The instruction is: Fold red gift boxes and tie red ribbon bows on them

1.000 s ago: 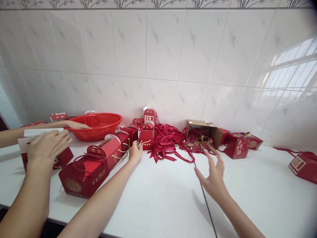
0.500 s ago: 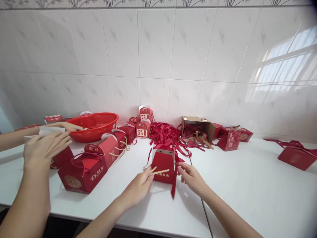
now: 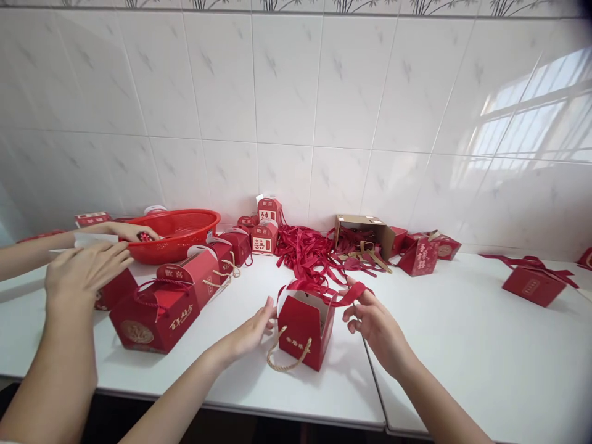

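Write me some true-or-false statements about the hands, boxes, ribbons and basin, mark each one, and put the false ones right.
1. The box between the left hand and right hand has a rope handle. True.
2. That handle is black. False: it is tan.
3. Another person's hand reaches into the basin. True.
4. The ribbon pile lies left of the basin. False: the ribbon pile is to its right.

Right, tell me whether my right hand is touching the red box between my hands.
Apart: the head view shows white table between the right hand and the red box.
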The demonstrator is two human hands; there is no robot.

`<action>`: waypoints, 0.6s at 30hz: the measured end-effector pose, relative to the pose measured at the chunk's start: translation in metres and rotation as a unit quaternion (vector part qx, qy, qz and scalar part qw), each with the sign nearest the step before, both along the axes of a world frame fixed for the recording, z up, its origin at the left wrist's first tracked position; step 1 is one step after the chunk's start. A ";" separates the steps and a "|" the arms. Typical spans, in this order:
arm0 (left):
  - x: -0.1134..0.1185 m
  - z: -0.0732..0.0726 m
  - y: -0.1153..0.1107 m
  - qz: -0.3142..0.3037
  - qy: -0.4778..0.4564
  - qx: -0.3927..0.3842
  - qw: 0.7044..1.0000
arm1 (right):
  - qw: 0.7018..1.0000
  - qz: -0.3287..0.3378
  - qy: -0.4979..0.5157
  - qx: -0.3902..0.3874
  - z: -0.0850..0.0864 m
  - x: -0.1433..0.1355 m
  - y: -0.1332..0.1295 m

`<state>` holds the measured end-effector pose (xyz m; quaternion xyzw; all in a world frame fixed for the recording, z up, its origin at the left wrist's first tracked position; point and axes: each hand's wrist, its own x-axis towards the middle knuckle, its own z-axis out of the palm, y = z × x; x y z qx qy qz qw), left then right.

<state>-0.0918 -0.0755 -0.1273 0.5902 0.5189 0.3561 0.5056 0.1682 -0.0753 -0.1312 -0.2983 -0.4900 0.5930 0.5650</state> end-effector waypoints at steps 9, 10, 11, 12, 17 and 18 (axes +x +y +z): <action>0.013 0.027 0.029 0.157 -0.428 -0.074 0.887 | 0.988 -0.130 0.084 0.006 0.028 0.010 -0.008; 0.011 0.032 0.030 0.164 -0.437 -0.067 0.882 | 0.986 -0.141 0.084 0.010 0.030 0.013 -0.007; 0.008 0.036 0.030 0.170 -0.441 -0.057 0.879 | 0.985 -0.152 0.085 0.012 0.031 0.016 -0.007; 0.005 0.039 0.030 0.178 -0.448 -0.047 0.875 | 0.983 -0.164 0.087 0.011 0.031 0.019 -0.007; -0.001 0.041 0.025 0.151 -0.425 0.043 0.891 | 0.973 -0.198 0.116 -0.013 0.029 0.031 -0.002; 0.000 0.038 0.024 0.129 -0.388 0.082 0.909 | 0.972 -0.200 0.124 -0.017 0.029 0.031 -0.001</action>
